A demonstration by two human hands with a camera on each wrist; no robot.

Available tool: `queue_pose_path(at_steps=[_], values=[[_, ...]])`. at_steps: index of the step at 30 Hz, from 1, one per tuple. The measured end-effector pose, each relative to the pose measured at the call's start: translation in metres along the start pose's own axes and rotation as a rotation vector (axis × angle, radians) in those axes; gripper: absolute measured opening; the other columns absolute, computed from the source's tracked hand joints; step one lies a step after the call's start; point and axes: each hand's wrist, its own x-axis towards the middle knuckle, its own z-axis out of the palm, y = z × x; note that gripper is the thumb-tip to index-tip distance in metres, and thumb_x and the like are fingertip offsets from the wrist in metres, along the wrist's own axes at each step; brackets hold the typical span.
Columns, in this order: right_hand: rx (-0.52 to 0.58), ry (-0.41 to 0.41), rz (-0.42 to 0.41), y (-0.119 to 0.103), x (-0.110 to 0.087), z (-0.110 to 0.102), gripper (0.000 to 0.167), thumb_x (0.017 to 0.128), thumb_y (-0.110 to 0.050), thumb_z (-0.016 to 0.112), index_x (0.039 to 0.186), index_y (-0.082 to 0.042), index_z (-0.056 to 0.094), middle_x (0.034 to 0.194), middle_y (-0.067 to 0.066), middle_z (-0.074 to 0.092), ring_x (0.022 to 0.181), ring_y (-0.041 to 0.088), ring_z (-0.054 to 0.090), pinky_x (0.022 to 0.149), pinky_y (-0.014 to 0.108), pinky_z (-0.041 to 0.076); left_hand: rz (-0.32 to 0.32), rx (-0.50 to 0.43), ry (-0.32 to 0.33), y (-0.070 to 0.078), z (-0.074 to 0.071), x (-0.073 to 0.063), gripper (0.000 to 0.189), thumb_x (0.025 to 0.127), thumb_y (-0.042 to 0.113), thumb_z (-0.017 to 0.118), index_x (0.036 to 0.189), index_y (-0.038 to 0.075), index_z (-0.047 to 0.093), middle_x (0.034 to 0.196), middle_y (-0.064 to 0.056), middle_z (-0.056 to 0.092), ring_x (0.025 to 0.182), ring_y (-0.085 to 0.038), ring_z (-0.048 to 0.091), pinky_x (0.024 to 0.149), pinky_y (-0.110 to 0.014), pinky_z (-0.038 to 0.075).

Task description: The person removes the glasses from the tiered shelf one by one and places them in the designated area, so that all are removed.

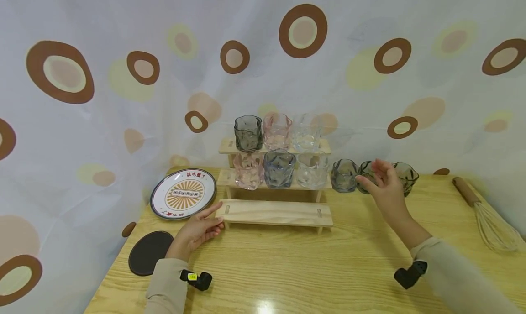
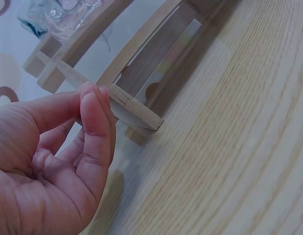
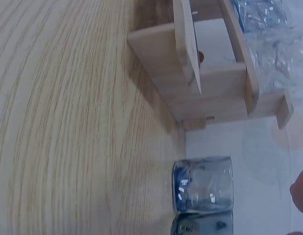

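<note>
A three-tier wooden rack (image 1: 275, 212) stands on the table. My left hand (image 1: 199, 229) pinches the left end of its lowest shelf between thumb and fingertips; the left wrist view shows the fingertips meeting at the wood's edge. To the right of the rack, my right hand (image 1: 388, 193) is raised, thumb and fingers apart, in front of short wavy glasses. These are a blue-grey glass (image 1: 344, 175) and two smoky ones, one (image 1: 407, 177) partly behind the hand. In the right wrist view, a fingertip (image 3: 300, 193) shows at the edge, apart from the blue-tinted glass (image 3: 202, 183).
The top tier holds a smoky glass (image 1: 248, 133), a pink glass (image 1: 277, 131) and a clear glass (image 1: 307, 133); the middle tier holds pink, blue-grey and clear ones. A patterned plate (image 1: 164, 197) and a black round mat (image 1: 149, 254) lie left, a whisk (image 1: 489, 218) far right.
</note>
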Motion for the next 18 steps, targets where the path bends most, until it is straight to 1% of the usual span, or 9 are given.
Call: queue_pose_path(at_steps=[3,6,8,11,15,18], values=[[0.011,-0.043,0.000,-0.006,0.002,0.012,0.071,0.091,-0.017,0.064,0.147,-0.002,0.022,0.137,0.008,0.034,0.131,0.021,0.034,0.106,0.019,0.032,-0.002,-0.001,0.002,0.000,0.000,0.000,0.061,0.093,0.001,0.057,0.148,0.015,0.035,0.072,-0.001,0.065,0.057,-0.006,0.057,0.055,-0.017,0.050],[0.035,-0.093,0.011,-0.012,0.004,0.022,0.074,0.091,-0.018,0.064,0.147,-0.001,0.020,0.141,0.016,0.030,0.134,0.029,0.030,0.106,0.022,0.033,-0.001,-0.001,-0.003,0.000,-0.001,0.000,0.061,0.093,0.001,0.057,0.148,0.016,0.035,0.072,0.000,0.065,0.057,-0.006,0.057,0.055,-0.016,0.050],[0.047,-0.126,0.023,-0.016,0.005,0.028,0.075,0.091,-0.017,0.065,0.148,-0.001,0.018,0.144,0.019,0.028,0.135,0.031,0.028,0.107,0.023,0.032,0.002,-0.001,-0.007,0.000,-0.001,0.000,0.061,0.093,0.002,0.057,0.148,0.016,0.035,0.072,0.000,0.065,0.057,-0.006,0.057,0.055,-0.016,0.050],[0.069,-0.170,0.044,-0.021,0.008,0.037,0.078,0.090,-0.015,0.065,0.148,-0.001,0.015,0.145,0.021,0.025,0.136,0.034,0.025,0.110,0.031,0.029,0.010,0.001,-0.020,0.000,-0.001,0.000,0.061,0.093,0.003,0.057,0.148,0.016,0.034,0.072,0.000,0.065,0.058,-0.005,0.057,0.056,-0.016,0.050],[0.070,-0.221,0.060,-0.023,0.013,0.048,0.083,0.089,-0.013,0.067,0.148,0.000,0.010,0.144,0.022,0.022,0.135,0.036,0.024,0.112,0.045,0.024,0.011,0.008,-0.016,0.000,-0.001,0.000,0.060,0.094,0.003,0.057,0.148,0.016,0.034,0.072,0.000,0.065,0.058,-0.005,0.057,0.056,-0.016,0.050],[0.064,-0.250,0.067,-0.022,0.016,0.054,0.085,0.090,-0.013,0.066,0.149,-0.001,0.007,0.146,0.022,0.021,0.136,0.037,0.023,0.112,0.048,0.023,0.007,0.012,-0.012,-0.001,-0.002,0.000,0.061,0.094,0.003,0.056,0.148,0.016,0.034,0.072,0.000,0.065,0.057,-0.005,0.057,0.056,-0.017,0.050]])
